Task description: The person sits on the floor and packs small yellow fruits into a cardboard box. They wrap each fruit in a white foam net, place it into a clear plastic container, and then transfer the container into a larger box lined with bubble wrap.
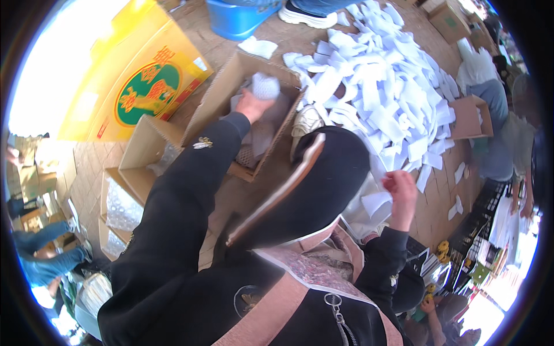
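Observation:
My left hand (254,105) is inside an open cardboard box (202,113), shut on a white foam-net-wrapped item (265,86). More pieces in white foam netting (262,137) lie in the box below the hand; what they wrap is hidden. To the right of my knee, my right hand (400,190) is raised with its fingers curled, next to white foam pieces and a clear plastic bag (361,216). Blur hides whether its fingertips pinch anything. A large heap of white foam net sleeves (381,86) spreads on the brick floor beyond my knee.
A yellow printed carton (130,73) stands at the upper left. Below it are smaller cardboard boxes (140,149) with bubble wrap (123,205). A blue tub (236,19) and another person's shoe (307,16) are at the top. Black crates (469,216) and other people are at the right.

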Demonstrator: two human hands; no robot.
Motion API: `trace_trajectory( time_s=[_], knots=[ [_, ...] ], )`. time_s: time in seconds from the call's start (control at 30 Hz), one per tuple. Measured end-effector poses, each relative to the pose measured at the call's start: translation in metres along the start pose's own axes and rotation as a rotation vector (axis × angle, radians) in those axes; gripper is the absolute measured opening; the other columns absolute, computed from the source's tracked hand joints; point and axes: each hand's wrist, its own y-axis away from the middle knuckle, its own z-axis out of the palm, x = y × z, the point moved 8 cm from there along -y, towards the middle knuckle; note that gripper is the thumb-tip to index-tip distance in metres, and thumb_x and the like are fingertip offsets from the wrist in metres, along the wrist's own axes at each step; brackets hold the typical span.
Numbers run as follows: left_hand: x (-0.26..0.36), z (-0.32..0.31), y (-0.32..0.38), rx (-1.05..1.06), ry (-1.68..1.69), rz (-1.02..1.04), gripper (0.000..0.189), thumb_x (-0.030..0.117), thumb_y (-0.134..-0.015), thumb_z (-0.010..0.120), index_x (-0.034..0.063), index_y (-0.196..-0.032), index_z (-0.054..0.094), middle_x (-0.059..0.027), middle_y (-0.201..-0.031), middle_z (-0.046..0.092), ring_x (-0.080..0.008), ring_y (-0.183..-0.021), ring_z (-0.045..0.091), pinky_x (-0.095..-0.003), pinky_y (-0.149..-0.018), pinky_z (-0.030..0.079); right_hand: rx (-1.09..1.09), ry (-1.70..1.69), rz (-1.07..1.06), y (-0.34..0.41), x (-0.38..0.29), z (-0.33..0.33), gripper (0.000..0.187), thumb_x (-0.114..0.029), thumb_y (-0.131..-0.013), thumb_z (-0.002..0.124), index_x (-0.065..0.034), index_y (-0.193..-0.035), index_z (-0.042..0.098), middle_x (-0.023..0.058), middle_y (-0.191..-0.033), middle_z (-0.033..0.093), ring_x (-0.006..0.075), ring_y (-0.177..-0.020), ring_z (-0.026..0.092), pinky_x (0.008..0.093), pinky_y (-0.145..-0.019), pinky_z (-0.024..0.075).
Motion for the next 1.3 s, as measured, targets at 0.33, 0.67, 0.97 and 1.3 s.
trace_trajectory(
  time_s=[0.33,0.67,0.97,1.3],
  knots=[
    [-0.025,0.059,-0.055,0.504,-0.700,0.748,0.026,0.011,-0.081,0.048,-0.0018,-0.104,0.048,-0.0235,-0.098,0.055,-0.0365,-0.098,0.051,-0.0412,-0.086,0.042,0.164,0.501,0.025,-0.101,0.098,-0.070,0.018,-0.016,-0.079,0.060,0.0014,-0.081,0.061,0.0050,-0.067,0.062,0.0105,-0.058,0.059,0.0218,-0.053,0.0457],
    [-0.024,0.024,-0.042,-0.149,-0.915,0.058,0.044,0.027,-0.084,0.054,-0.0064,-0.111,0.048,-0.0278,-0.103,0.058,-0.0387,-0.097,0.057,-0.0435,-0.082,0.044,0.357,1.346,-0.009,-0.239,0.097,-0.075,0.031,-0.023,-0.070,0.067,-0.0055,-0.095,0.061,0.0142,-0.105,0.057,0.0349,-0.097,0.055,0.0367,-0.081,0.0459],
    [0.302,-0.075,0.203,-0.007,0.311,0.850,0.025,0.005,-0.090,0.050,-0.0046,-0.113,0.054,-0.0159,-0.113,0.057,-0.0187,-0.104,0.056,-0.0292,-0.091,0.044,-0.026,-0.371,-0.418,-0.042,-0.065,-0.070,0.011,-0.007,-0.072,0.059,-0.0065,-0.068,0.049,-0.0037,-0.067,0.049,0.0050,-0.060,0.046,0.0189,-0.052,0.0368],
    [0.302,0.074,0.300,-0.101,0.040,1.361,0.029,0.023,-0.091,0.044,-0.0035,-0.093,0.054,-0.0186,-0.074,0.053,-0.0358,-0.073,0.051,-0.0402,-0.063,0.040,-0.226,-0.643,-0.385,0.071,-0.083,-0.008,0.038,-0.020,-0.091,0.050,0.0027,-0.121,0.047,0.0114,-0.118,0.054,0.0169,-0.107,0.051,0.0289,-0.089,0.0412]
  ],
)
